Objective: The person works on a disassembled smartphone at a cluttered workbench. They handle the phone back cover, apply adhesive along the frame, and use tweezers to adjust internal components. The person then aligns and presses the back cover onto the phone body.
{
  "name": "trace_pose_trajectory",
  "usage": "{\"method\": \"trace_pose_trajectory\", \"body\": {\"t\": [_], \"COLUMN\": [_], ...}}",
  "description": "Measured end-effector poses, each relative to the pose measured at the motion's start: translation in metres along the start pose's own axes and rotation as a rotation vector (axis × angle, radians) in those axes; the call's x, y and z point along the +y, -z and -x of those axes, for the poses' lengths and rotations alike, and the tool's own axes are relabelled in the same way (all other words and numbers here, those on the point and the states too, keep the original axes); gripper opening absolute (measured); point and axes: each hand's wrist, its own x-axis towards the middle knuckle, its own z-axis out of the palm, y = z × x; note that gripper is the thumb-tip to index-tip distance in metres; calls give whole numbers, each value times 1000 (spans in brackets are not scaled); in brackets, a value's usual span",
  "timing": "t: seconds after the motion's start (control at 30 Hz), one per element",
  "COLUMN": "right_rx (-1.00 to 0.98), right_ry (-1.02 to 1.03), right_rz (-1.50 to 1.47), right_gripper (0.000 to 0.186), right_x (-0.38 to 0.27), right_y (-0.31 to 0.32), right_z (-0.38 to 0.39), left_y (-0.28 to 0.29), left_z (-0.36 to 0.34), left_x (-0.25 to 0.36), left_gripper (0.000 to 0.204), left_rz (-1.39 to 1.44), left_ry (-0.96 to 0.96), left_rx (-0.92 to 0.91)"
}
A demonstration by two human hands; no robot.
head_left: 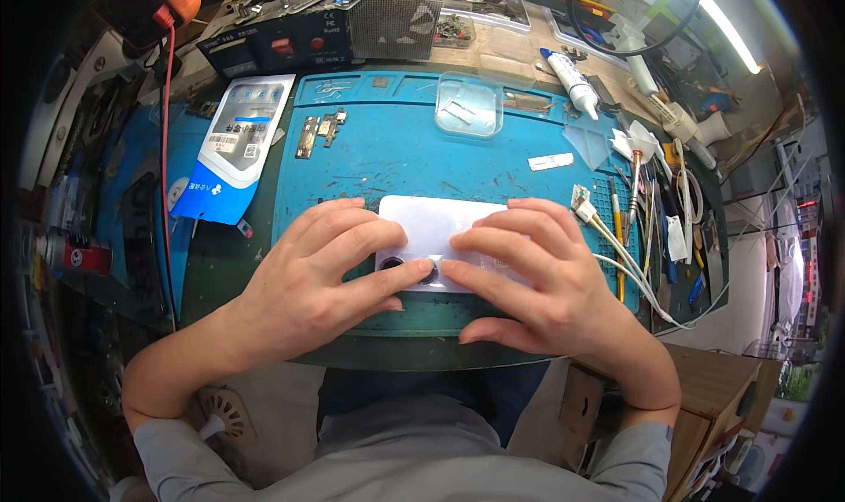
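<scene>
A white, flat, phone-shaped panel (422,216) with rounded corners lies on the blue work mat in front of me. Along its near edge show dark round camera lenses, one of them a black ring (429,275). My left hand (330,269) rests over the panel's left end, fingers spread, with its index fingertip on that ring. From the other side my right hand (537,277) reaches across the panel, its index fingertip beside the same ring and its other fingers spread. Both thumbs are near the panel's front edge. Neither hand is visibly wrapped round anything.
The blue mat (352,172) bears small circuit parts (321,134), a clear plastic box (469,106) and a blue-and-white packet (236,150). A white glue tube (570,81) lies behind. White cables (620,247) and several tools flank the right side. A black power unit (273,46) stands at the back.
</scene>
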Motion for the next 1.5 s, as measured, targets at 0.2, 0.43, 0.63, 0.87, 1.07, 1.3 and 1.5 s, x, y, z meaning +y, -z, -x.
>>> {"method": "trace_pose_trajectory", "body": {"t": [0.2,0.43,0.63,0.87,1.07,1.3,1.5], "right_rx": [-18,-38,-57,-78,-15,-9,75], "right_ry": [61,17,31,22,44,45,30], "right_rz": [85,77,73,77,98,140,157], "right_gripper": [54,63,64,64,60,57,52], "right_x": [0,-6,-8,-10,-11,-12,-18], "right_y": [-9,-12,-11,-9,-13,-13,-19], "right_z": [0,-4,-5,-7,-4,-2,3], "left_y": [1,10,12,12,7,9,9], "left_z": [3,8,13,8,12,8,1], "left_x": [1,-19,-30,-28,-23,-18,-12], "left_gripper": [47,40,40,37,42,45,47], "left_rz": [17,155,139,60,64,-32,-72], "left_ry": [-17,-45,-120,-155,-161,-202,-214], "left_rx": [5,-82,-104,-59,-28,-93,-83]}}
